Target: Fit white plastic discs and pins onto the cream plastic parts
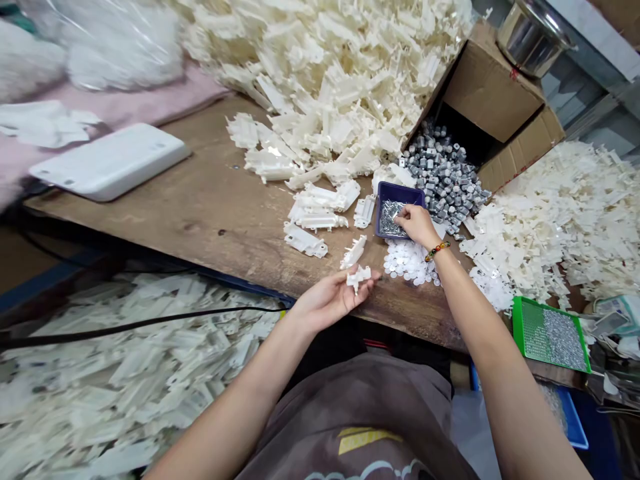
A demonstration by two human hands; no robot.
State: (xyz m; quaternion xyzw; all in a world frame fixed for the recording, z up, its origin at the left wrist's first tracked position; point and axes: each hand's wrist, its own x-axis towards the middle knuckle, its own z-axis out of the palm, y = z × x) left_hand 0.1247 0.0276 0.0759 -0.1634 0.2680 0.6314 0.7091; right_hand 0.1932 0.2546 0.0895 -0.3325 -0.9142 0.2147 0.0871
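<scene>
My left hand, palm up near the table's front edge, has its thumb and fingers closed on a small white plastic part. My right hand, with a beaded bracelet at the wrist, reaches into a dark blue tray of small metal pins. Its fingertips are pinched together among the pins; what they hold is too small to make out. White round discs lie just below the tray. Another white plastic piece rests right beyond my left hand, and several longer white housings lie further left.
A big heap of cream plastic parts covers the back. Grey metal cylinders spill from a cardboard box. At right are more white parts and a green basket. A white case sits left.
</scene>
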